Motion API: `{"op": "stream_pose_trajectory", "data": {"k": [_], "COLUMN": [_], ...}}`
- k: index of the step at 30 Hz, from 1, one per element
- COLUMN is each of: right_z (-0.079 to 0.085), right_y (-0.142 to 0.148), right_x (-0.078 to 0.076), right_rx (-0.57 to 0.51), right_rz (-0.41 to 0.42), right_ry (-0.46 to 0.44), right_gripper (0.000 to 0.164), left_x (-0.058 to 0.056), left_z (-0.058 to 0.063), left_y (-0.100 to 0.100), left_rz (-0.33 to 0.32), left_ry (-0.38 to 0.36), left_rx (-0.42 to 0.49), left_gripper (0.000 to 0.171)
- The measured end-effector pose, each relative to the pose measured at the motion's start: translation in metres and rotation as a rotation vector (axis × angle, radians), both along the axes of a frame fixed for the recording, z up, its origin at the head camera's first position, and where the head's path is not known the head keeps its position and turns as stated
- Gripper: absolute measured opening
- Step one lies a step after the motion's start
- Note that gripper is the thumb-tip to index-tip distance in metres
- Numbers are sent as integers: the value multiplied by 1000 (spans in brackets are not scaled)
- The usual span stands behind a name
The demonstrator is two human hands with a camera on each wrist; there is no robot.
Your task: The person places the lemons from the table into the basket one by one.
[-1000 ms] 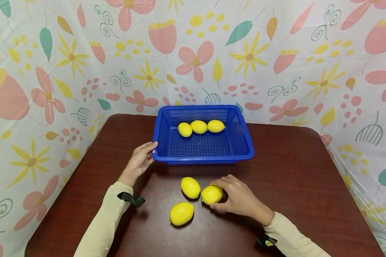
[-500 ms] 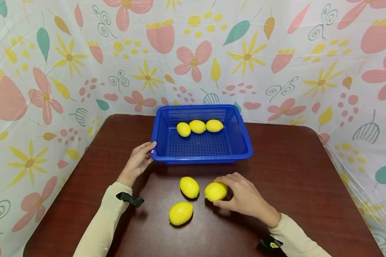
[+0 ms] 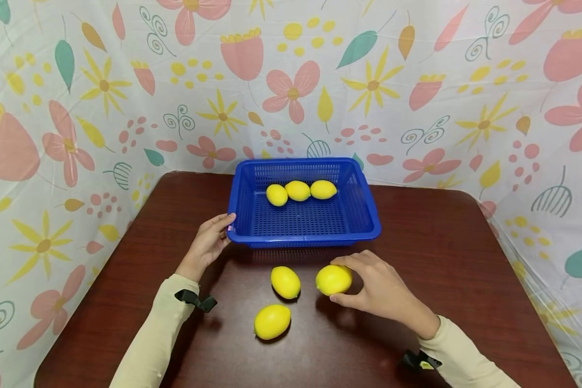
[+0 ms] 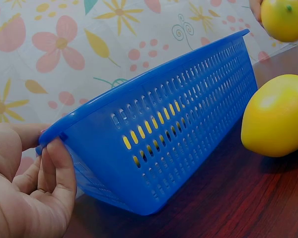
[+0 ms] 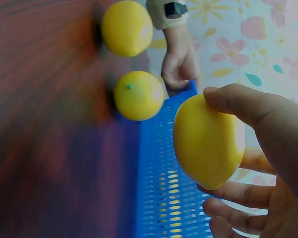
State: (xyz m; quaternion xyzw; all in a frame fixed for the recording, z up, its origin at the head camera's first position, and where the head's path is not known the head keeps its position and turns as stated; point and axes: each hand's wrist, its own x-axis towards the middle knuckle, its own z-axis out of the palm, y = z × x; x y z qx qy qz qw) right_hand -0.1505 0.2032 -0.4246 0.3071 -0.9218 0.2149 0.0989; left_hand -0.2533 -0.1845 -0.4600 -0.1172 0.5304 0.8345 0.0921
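My left hand [image 3: 207,245] grips the near left corner of a blue plastic basket [image 3: 310,237]; in the left wrist view its thumb and curled fingers [image 4: 59,166] pinch the rim. Three lemons lie in a row inside, the middle lemon [image 3: 298,191] touching both neighbours. In front of the basket, my right hand [image 3: 380,285] holds a lemon [image 3: 333,280] between thumb and fingers, raised off the table as the right wrist view shows. To its left on the table lie two more lemons, one nearer the basket [image 3: 285,283] and one closer to me [image 3: 272,321].
The dark brown wooden table [image 3: 431,242] has rounded far corners. A white cloth [image 3: 291,54] printed with flowers and leaves hangs behind it and along both sides. Black straps with small mounts sit on both wrists, such as the left strap [image 3: 196,300].
My right hand has lifted the lemon and drawn it to the right and slightly toward the basket, away from the two others. The left hand stays on the basket's rim.
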Motion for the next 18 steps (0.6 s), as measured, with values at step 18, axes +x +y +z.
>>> {"op": "stream_pose_trajectory", "data": {"k": [18], "right_z": [57], "right_y": [9], "right_x": [-31], "right_rx": [26], "right_rz": [-3], "right_ry": [-33], "right_gripper": [63], "left_x": [1], "left_z": [1], "left_y": [0], "left_rz": [-9], "left_ry": [3], "left_rx": [8], "left_gripper": [8]}}
